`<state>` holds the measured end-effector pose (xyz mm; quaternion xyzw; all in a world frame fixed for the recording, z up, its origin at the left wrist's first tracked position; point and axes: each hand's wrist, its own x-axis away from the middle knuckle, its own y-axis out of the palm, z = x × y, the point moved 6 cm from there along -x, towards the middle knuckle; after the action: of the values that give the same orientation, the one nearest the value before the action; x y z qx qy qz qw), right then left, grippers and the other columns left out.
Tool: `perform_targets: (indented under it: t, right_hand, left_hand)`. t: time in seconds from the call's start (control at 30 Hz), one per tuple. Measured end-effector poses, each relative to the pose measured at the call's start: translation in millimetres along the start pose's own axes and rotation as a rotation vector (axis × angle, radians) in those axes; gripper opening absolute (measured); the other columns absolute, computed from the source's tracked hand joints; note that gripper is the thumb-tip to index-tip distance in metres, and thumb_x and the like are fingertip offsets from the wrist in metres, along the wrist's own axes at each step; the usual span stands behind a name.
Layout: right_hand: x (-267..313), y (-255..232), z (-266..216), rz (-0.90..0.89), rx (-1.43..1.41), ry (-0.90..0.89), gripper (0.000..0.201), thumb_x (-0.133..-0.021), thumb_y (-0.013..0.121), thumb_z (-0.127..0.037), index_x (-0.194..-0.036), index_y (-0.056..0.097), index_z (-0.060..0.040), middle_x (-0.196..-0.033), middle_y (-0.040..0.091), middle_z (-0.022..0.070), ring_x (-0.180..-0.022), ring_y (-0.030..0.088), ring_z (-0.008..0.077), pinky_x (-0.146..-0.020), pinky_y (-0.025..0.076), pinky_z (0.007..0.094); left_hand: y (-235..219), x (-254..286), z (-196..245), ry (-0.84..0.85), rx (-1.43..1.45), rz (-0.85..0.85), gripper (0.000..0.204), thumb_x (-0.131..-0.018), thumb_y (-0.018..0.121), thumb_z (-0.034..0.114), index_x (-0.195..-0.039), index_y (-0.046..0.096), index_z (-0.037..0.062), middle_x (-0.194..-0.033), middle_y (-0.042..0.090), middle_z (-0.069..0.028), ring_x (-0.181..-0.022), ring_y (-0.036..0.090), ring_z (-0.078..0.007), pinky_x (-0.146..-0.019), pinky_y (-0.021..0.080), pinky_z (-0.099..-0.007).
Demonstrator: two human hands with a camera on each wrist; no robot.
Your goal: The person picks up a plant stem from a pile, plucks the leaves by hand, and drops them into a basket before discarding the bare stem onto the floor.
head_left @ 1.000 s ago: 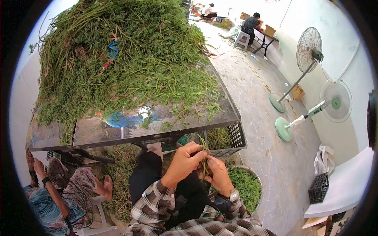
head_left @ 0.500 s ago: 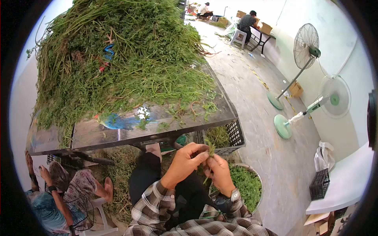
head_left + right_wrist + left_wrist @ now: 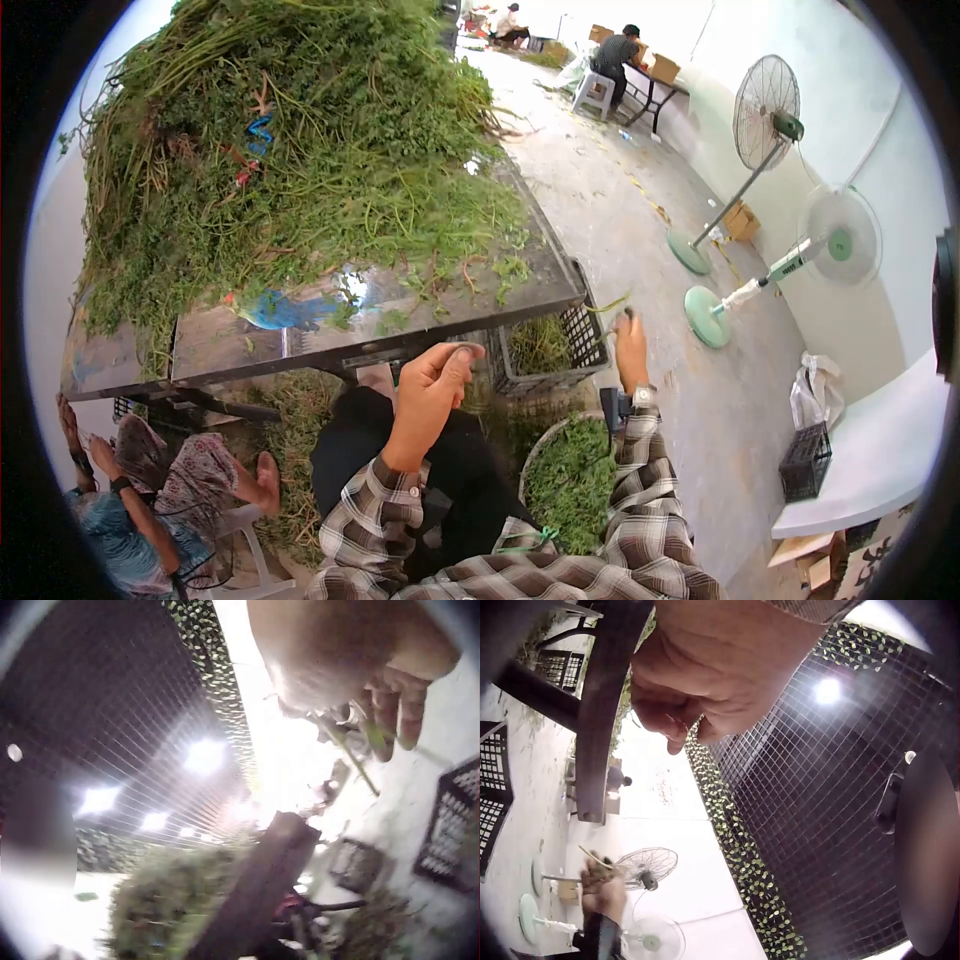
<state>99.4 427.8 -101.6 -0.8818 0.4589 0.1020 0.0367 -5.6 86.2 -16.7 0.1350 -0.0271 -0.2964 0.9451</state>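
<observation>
Right grip (image 3: 631,350) farther out, stem (image 3: 355,761) blurry

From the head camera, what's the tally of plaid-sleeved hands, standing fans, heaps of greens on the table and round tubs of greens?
Plaid-sleeved hands: 2 (left hand, right hand)
Standing fans: 2
Tabletop heap: 1
Round tub: 1
Total: 6
</observation>
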Motion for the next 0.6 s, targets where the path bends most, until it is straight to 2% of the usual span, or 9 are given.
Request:
perform_targets:
  t: [0.07, 0.13, 0.2, 0.23, 0.3, 0.37, 0.43, 0.53, 0.6]
  right_hand:
    - [-6, -20, 25, -0.024, 0.757, -0.085, 0.037, -0.088, 0.047, -0.018, -0.118, 0.048, 0.0037, -0.103, 0.057, 0.0149, -0.081, 0.059, 0.0197, -0.072, 0.046, 0.0292]
    - [5, -21, 22, -0.044, 0.749, -0.062, 0.041, -0.085, 0.049, -0.014, -0.121, 0.047, 0.0038, -0.107, 0.056, 0.0161, -0.084, 0.06, 0.0195, -0.07, 0.048, 0.027]
    - [17, -22, 19, -0.015, 0.434, 0.048, 0.038, -0.084, 0.05, -0.013, -0.119, 0.049, 0.0032, -0.109, 0.056, 0.0159, -0.084, 0.059, 0.0181, -0.067, 0.05, 0.0266]
    - [21, -17, 9, -0.011, 0.393, 0.03, 0.033, -0.087, 0.05, -0.014, -0.115, 0.052, 0.0035, -0.108, 0.057, 0.0136, -0.082, 0.059, 0.015, -0.062, 0.05, 0.0252]
    - [24, -5, -14, -0.037, 0.327, 0.055, 0.031, -0.089, 0.049, -0.014, -0.115, 0.052, 0.0031, -0.106, 0.058, 0.0122, -0.081, 0.059, 0.0137, -0.061, 0.05, 0.0247]
    - [23, 14, -43, -0.078, 0.267, 0.073, 0.029, -0.09, 0.048, -0.015, -0.114, 0.052, 0.0027, -0.105, 0.058, 0.0108, -0.079, 0.059, 0.0124, -0.061, 0.049, 0.0242]
    - [20, 40, -76, -0.162, 0.163, -0.006, 0.027, -0.093, 0.047, -0.015, -0.112, 0.053, 0.0017, -0.104, 0.059, 0.009, -0.076, 0.059, 0.0106, -0.059, 0.049, 0.0224]
    - [21, 86, -115, -0.303, 0.096, -0.019, 0.027, -0.092, 0.047, -0.014, -0.113, 0.053, 0.001, -0.103, 0.06, 0.0084, -0.076, 0.059, 0.0107, -0.058, 0.049, 0.0217]
    - [20, 116, -135, -0.37, 0.106, -0.018, 0.028, -0.092, 0.048, -0.017, -0.112, 0.052, 0.0022, -0.104, 0.059, 0.0106, -0.073, 0.06, 0.0134, -0.06, 0.049, 0.0241]
  left_hand:
    - [-8, 0, 6, 0.003, -0.009, 0.041, 0.026, -0.091, 0.054, 0.025, -0.098, 0.064, 0.0022, -0.068, 0.051, 0.003, -0.053, 0.042, -0.0013, -0.046, 0.033, -0.0173]
    - [-14, -3, 16, 0.041, -0.007, 0.072, 0.027, -0.093, 0.052, 0.025, -0.098, 0.064, 0.0011, -0.068, 0.052, 0.0027, -0.052, 0.042, -0.001, -0.046, 0.032, -0.0175]
    - [-20, -7, 36, 0.169, 0.039, 0.146, 0.029, -0.093, 0.05, 0.023, -0.089, 0.063, -0.0031, -0.069, 0.055, -0.0016, -0.048, 0.041, -0.0033, -0.044, 0.032, -0.0196]
    - [-19, -10, 46, 0.191, 0.051, 0.151, 0.031, -0.094, 0.049, 0.024, -0.089, 0.062, -0.0035, -0.07, 0.056, -0.0021, -0.048, 0.04, -0.0034, -0.045, 0.031, -0.0198]
    - [-20, -14, 64, 0.239, 0.066, 0.17, 0.031, -0.094, 0.049, 0.025, -0.089, 0.062, -0.0032, -0.068, 0.055, -0.0012, -0.048, 0.04, -0.0032, -0.044, 0.03, -0.0197]
    - [-27, -12, 83, 0.308, 0.051, 0.222, 0.033, -0.095, 0.047, 0.027, -0.089, 0.063, -0.0022, -0.063, 0.05, 0.0022, -0.048, 0.039, -0.003, -0.043, 0.028, -0.0197]
    - [-44, -10, 87, 0.352, 0.083, 0.286, 0.033, -0.095, 0.047, 0.027, -0.09, 0.063, -0.002, -0.062, 0.049, 0.003, -0.048, 0.038, -0.0029, -0.043, 0.028, -0.0198]
    - [-75, -6, 82, 0.406, 0.144, 0.387, 0.031, -0.094, 0.048, 0.026, -0.092, 0.063, -0.0016, -0.061, 0.047, 0.004, -0.046, 0.037, -0.0025, -0.042, 0.026, -0.0196]
    - [-94, -2, 75, 0.383, 0.285, 0.512, 0.029, -0.093, 0.05, 0.025, -0.088, 0.063, -0.0008, -0.058, 0.044, 0.0032, -0.047, 0.034, -0.0024, -0.041, 0.027, -0.0198]
